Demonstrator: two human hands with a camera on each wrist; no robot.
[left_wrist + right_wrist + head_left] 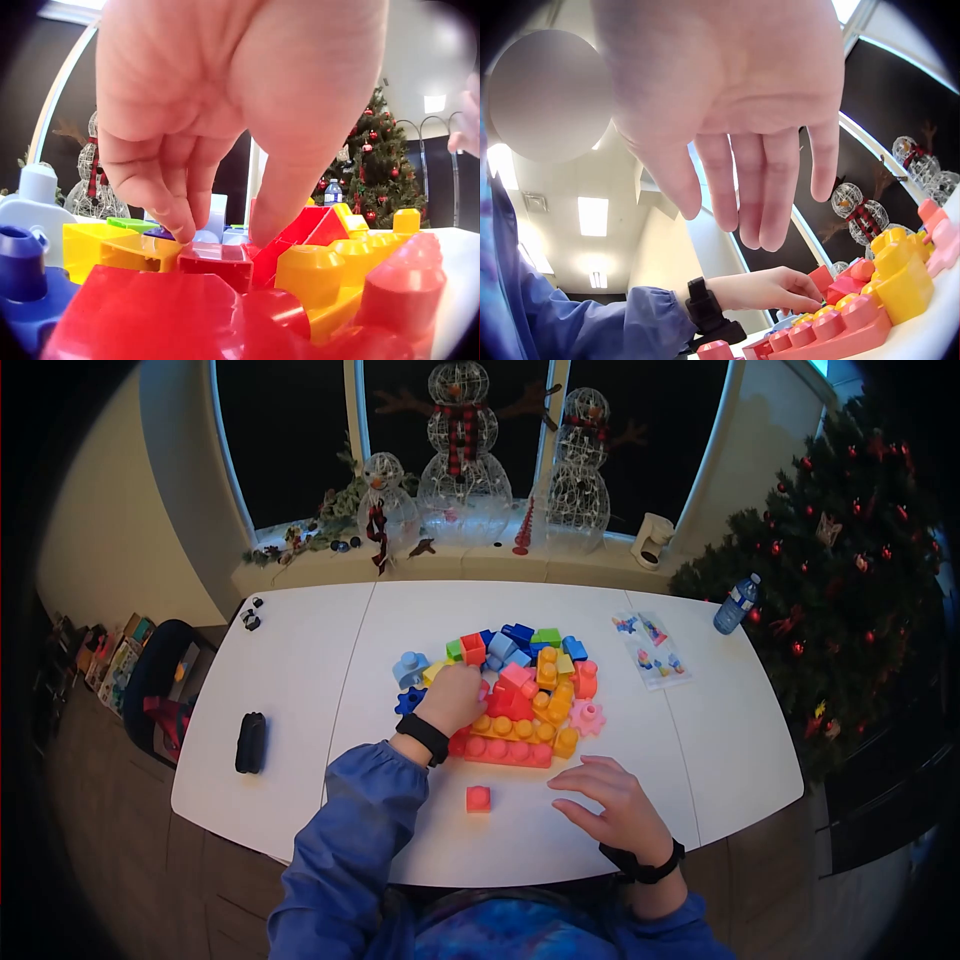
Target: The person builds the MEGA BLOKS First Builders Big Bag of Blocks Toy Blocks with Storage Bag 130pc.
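Observation:
The left hand (452, 700) reaches down into the left part of a pile of toy blocks. In the left wrist view its fingers and thumb (221, 232) pinch a small red block (216, 264), beside a yellow block (90, 244) and a larger red block (307, 229). A long pink block (508, 752) lies along the pile's near edge, with a row of orange blocks (515, 728) behind it. One small pink block (478, 799) sits apart, nearer the person. The right hand (615, 805) hovers right of it with spread fingers, holding nothing.
Blue and green blocks (547, 637) form the pile's back edge. On the white table (290, 690) are a black case (251, 743) at left, clear packets (655, 650) and a water bottle (737, 604) at right. A decorated tree (830, 560) stands beyond the table.

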